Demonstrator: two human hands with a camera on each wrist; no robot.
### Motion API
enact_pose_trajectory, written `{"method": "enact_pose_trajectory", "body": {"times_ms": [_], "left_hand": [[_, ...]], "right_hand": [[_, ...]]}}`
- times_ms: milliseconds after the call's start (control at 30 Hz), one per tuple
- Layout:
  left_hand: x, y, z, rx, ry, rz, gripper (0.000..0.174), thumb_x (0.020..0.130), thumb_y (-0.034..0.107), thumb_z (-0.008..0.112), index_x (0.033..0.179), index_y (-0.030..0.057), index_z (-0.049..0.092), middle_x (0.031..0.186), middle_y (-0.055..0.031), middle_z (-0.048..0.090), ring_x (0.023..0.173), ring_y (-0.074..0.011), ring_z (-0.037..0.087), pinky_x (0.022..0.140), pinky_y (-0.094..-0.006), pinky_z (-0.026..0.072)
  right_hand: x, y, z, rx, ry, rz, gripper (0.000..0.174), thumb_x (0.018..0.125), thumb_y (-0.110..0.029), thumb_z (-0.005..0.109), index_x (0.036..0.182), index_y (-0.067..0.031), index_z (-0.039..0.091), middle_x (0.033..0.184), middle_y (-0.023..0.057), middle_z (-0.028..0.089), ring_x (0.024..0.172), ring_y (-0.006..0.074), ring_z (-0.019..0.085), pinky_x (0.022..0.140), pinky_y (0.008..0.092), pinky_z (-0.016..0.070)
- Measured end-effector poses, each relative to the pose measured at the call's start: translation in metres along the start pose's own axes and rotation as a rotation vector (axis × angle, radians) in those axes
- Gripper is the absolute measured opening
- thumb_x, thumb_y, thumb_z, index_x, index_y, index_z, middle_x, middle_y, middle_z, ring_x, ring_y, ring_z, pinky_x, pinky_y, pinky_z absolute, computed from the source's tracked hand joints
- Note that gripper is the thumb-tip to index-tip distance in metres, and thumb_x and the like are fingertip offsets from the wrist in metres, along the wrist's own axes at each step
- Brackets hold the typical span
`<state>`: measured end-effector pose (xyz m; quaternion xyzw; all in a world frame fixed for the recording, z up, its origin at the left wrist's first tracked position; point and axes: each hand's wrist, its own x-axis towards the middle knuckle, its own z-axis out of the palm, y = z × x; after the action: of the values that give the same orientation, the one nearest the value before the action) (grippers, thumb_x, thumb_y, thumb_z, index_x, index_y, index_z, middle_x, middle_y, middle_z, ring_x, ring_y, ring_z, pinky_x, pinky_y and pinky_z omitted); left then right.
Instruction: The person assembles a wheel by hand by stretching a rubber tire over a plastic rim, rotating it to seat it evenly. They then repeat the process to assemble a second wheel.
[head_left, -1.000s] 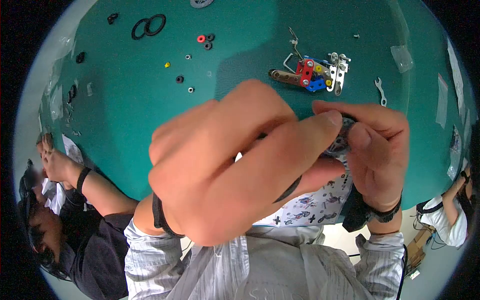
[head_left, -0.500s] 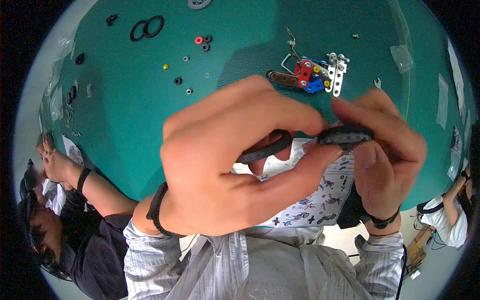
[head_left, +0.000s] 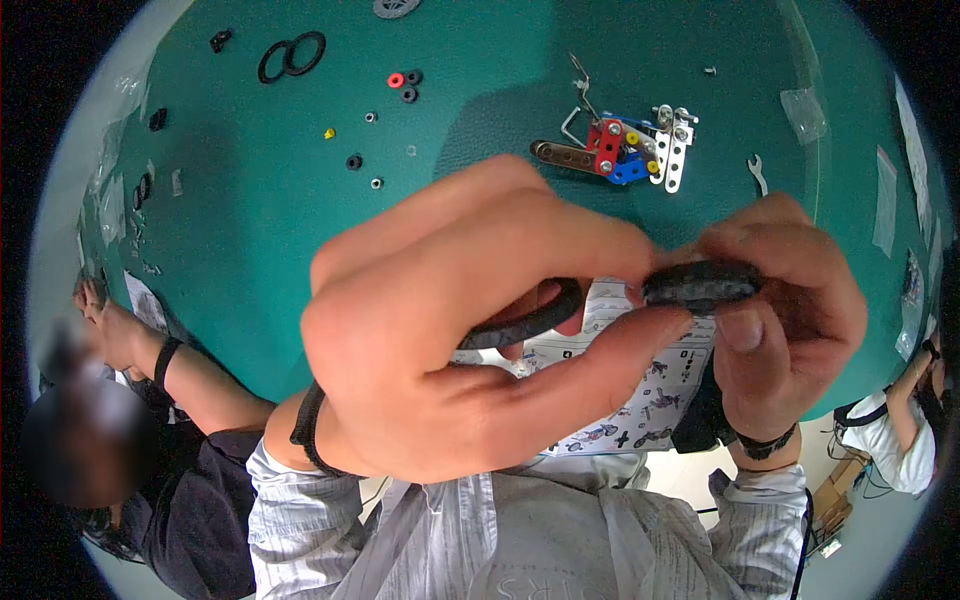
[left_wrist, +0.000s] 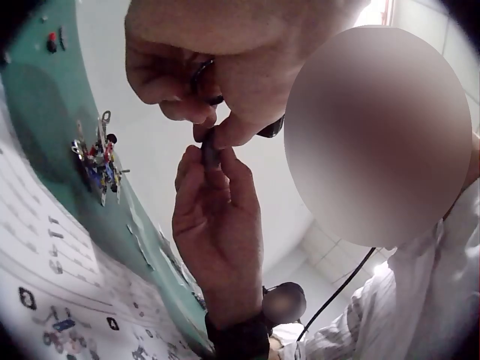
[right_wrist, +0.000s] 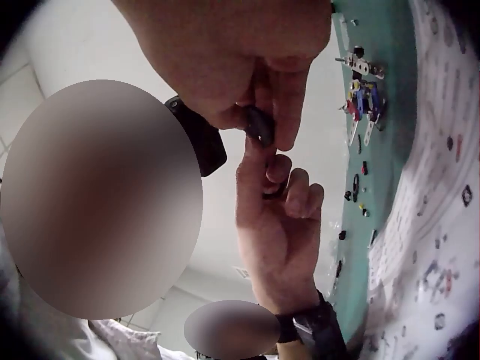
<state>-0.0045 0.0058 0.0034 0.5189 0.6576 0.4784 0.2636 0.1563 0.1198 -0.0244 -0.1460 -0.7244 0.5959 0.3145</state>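
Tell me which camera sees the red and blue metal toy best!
The head camera: it sees the red and blue metal toy from above, so its red, blue, brown and silver strips are easy to tell apart. The left wrist view shows it small and crowded together. The right wrist view shows it small too, near the picture's edge.

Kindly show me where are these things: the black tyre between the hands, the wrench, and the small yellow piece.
Black tyre (head_left: 700,287): head view, on its outer tread.
Wrench (head_left: 759,177): head view, on its handle.
Small yellow piece (head_left: 329,134): head view, on its middle.
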Motion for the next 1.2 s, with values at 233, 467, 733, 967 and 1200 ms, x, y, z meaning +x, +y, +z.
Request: {"method": "enact_pose_trajectory", "body": {"times_ms": [233,467,733,967,1200], "left_hand": [[0.0010,-0.0024,0.0007,0.067,0.039,0.031,0.026,0.059,0.003,0.076,0.082,-0.0025,0.066,0.066,-0.0071,0.057,0.051,-0.0106,0.049,0.047,-0.0216,0.0360],[0.0007,-0.0020,0.0004,0.083,0.039,0.049,0.027,0.057,0.003,0.078,0.081,-0.0016,0.066,0.066,-0.0070,0.058,0.051,-0.0103,0.050,0.046,-0.0219,0.0365],[0.0010,0.0003,0.0002,0.035,0.017,0.019,0.027,0.057,0.003,0.077,0.081,-0.0014,0.066,0.067,-0.0066,0.059,0.052,-0.0105,0.049,0.048,-0.0223,0.0359],[0.0008,-0.0052,0.0005,0.023,0.016,0.107,0.023,0.061,0.000,0.073,0.083,-0.0018,0.066,0.068,-0.0082,0.060,0.053,-0.0118,0.049,0.049,-0.0228,0.0357],[0.0015,-0.0051,0.0028,0.137,-0.007,0.189,0.020,0.064,0.002,0.076,0.080,-0.0031,0.064,0.069,-0.0088,0.061,0.055,-0.0145,0.052,0.048,-0.0240,0.0371]], "right_hand": [[-0.0007,-0.0038,-0.0006,-0.080,0.028,0.063,0.038,0.082,-0.027,0.064,0.097,0.0084,0.060,0.087,0.0127,0.061,0.076,0.0170,0.052,0.065,0.0267,0.0393],[0.0003,-0.0068,0.0046,-0.066,0.069,0.113,0.040,0.083,-0.029,0.063,0.096,0.0089,0.060,0.082,0.0131,0.059,0.075,0.0176,0.053,0.064,0.0267,0.0396],[0.0001,-0.0048,0.0013,-0.066,0.038,0.067,0.033,0.084,-0.024,0.064,0.092,0.0068,0.057,0.081,0.0138,0.058,0.072,0.0177,0.055,0.064,0.0250,0.0444],[0.0001,-0.0018,0.0025,-0.075,0.026,0.019,0.028,0.083,-0.022,0.065,0.089,0.0047,0.057,0.082,0.0145,0.059,0.073,0.0187,0.056,0.063,0.0260,0.0448],[0.0036,-0.0024,-0.0017,-0.314,-0.047,-0.187,0.025,0.084,-0.019,0.065,0.090,0.0043,0.056,0.081,0.0135,0.058,0.071,0.0186,0.055,0.061,0.0267,0.0454]]}}
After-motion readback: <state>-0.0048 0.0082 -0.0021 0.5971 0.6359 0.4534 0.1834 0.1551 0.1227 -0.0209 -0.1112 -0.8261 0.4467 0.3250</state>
